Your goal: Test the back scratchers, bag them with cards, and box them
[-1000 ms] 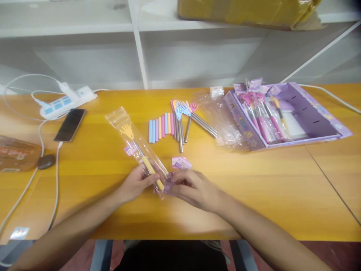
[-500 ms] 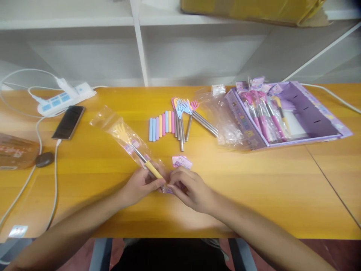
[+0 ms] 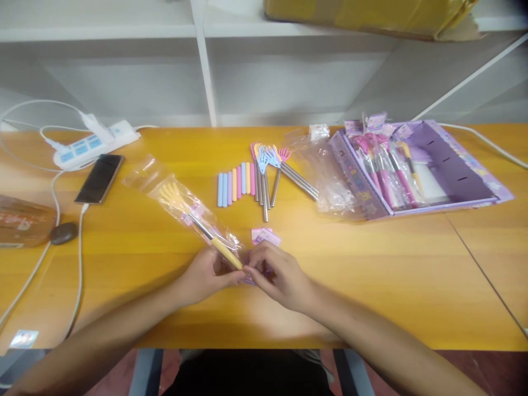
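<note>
Yellow scratcher (image 3: 202, 225): inside a clear bag (image 3: 142, 179), slanting up and left from both hands, over the counter (image 3: 371, 286).
Left hand (image 3: 206, 276): gripping the scratcher's handle, thumb near its lower end.
Right hand (image 3: 284, 276): thumb and fingers pinching the bag's lower end.
Behind: pastel tubes (image 3: 238, 182) in a row beside metal-shafted scratchers (image 3: 264, 190).
Far right: purple box (image 3: 457, 159) holding bagged scratchers (image 3: 385, 181).
</note>
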`<state>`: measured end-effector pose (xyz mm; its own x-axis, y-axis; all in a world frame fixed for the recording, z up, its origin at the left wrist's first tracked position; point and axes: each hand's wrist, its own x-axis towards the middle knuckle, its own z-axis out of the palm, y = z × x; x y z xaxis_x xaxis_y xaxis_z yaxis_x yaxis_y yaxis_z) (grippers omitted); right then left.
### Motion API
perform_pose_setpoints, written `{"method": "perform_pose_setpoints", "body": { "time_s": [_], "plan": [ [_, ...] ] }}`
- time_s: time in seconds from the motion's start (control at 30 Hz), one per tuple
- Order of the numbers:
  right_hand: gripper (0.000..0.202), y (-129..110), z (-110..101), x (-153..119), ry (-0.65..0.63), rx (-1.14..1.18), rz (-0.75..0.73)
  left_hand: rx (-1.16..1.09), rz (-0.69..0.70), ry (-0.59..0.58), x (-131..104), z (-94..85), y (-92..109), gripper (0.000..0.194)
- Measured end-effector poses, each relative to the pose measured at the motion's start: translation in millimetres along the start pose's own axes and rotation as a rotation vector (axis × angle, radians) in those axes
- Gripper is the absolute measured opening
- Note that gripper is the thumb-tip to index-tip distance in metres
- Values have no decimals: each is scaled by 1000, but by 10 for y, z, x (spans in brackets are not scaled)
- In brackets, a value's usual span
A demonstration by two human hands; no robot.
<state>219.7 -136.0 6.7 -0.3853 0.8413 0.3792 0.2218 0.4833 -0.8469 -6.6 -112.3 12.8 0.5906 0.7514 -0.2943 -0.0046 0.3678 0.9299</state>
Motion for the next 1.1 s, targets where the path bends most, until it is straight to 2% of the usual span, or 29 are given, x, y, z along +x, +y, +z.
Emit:
{"method": "perform_pose_setpoints", "body": {
  "time_s": [0.07,0.13,0.23,0.37,0.6,0.9,1.0,1.1],
  "plan": [
    [12,25,1,-6,37,-12,1,-63,-26,-13,0,-1,12,29],
    [22,50,5,-15,66,8,32,-108,-36,-20,-5,-7,15,32],
    [40,63,1,-29,42,144,170,-137,-65,-32,-24,-21,7,37],
    [30,14,-42,-24,-75,196,281,-122,-73,-61,-52,-35,-1,36],
    [36,-76,-91,23,-142,181,253,-147,-32,-145,-63,-23,40,31],
    [42,-111,-133,56,-206,195,221,-123,-13,-182,-65,-25,81,32],
    [41,-97,-153,44,-207,158,187,-139,-24,-196,-91,-52,76,33],
    [40,-69,-175,33,-189,148,173,-162,-26,-258,-128,-89,71,35]
  ]
}}
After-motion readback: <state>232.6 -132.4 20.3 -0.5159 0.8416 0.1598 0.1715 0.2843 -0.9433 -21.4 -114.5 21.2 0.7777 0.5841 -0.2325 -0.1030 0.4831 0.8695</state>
